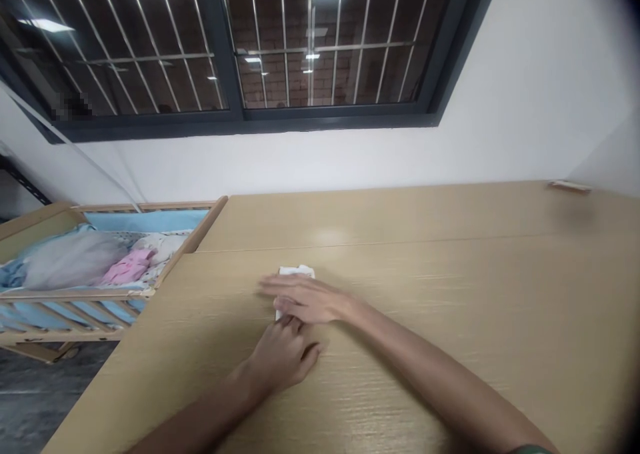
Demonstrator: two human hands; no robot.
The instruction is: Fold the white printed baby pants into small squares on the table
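A small white piece, paper or cloth, I cannot tell which (297, 270), lies on the light wood tabletop (450, 294). My right hand (313, 299) rests flat across it, fingers stretched to the left and slightly blurred, covering most of the piece. Just below, my left hand (283, 353) is at the piece's near end with its fingers bent and its thumb pointing right. The left fingertips are tucked against the right hand, so what they grip, if anything, is hidden.
Left of the table stands a wooden crib (187, 241) with blue lining, a pink cloth (129, 267) and a pale bundle (75, 257). A thin flat object (569, 186) lies at the far right corner. Behind are a white wall and a barred window (330, 111).
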